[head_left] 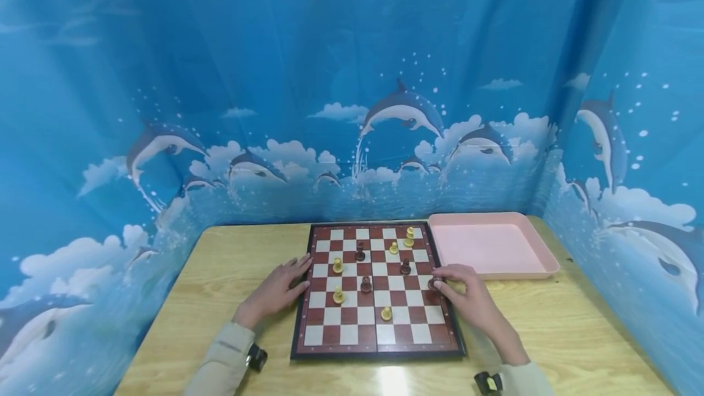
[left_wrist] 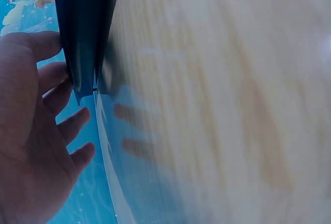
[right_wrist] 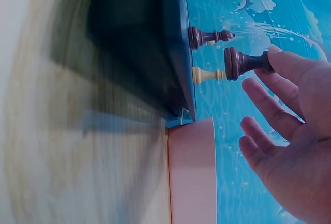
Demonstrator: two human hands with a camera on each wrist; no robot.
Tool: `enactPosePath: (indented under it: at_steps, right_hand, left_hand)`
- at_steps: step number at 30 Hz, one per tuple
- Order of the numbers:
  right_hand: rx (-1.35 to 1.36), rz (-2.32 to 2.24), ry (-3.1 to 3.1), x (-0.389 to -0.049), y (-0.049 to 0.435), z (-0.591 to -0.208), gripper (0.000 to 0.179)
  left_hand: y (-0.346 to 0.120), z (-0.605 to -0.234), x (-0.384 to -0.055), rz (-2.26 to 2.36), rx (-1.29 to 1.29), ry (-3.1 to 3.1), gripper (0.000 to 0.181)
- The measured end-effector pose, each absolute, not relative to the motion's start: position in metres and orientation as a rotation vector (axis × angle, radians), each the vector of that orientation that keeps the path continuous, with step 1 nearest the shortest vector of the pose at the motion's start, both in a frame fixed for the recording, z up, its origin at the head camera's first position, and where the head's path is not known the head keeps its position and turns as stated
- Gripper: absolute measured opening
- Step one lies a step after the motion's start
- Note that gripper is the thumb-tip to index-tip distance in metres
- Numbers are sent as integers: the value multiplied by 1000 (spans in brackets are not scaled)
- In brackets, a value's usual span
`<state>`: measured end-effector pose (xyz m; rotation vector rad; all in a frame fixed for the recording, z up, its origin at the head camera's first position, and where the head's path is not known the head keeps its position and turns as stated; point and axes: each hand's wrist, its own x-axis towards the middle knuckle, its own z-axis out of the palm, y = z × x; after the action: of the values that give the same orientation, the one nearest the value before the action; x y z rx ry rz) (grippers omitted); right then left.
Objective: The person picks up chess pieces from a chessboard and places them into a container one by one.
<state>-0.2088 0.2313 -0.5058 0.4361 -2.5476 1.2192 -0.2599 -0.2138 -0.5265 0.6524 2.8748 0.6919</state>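
A folding chessboard (head_left: 348, 336) with red-brown and white squares lies on the table. At its right edge my right hand (head_left: 467, 298) pinches a dark brown chess piece (right_wrist: 243, 63) between thumb and index finger; the other fingers spread loosely. In the right wrist view the piece's base shows apart from the board and its top is covered by fingertips. My left hand (head_left: 277, 291) touches the board's left edge, its fingers fairly straight. Several gold pieces (head_left: 338, 296) and dark pieces (head_left: 366, 285) stand upright on the squares, including one tall gold piece (head_left: 409, 237) near the far right corner.
A shallow pink tray (head_left: 544, 261) sits against the board's far right side. Pale wood tabletop (head_left: 231, 267) extends on both sides of the board. Behind and around the table hangs a blue curtain (head_left: 308, 66) printed with dolphins.
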Motion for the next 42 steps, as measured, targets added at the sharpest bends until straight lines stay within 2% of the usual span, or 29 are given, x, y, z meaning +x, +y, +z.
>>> enactPosePath:
  at_steps: [23,42]
  right_hand:
    - [526,1185,-2437,-217,256,-508,18]
    - [339,1172,-2493,-223,276,-509,19]
  left_hand:
    - [-218,-529,-260,827,602,2814,63]
    - [-218,-530,-260,882,618,2801,63]
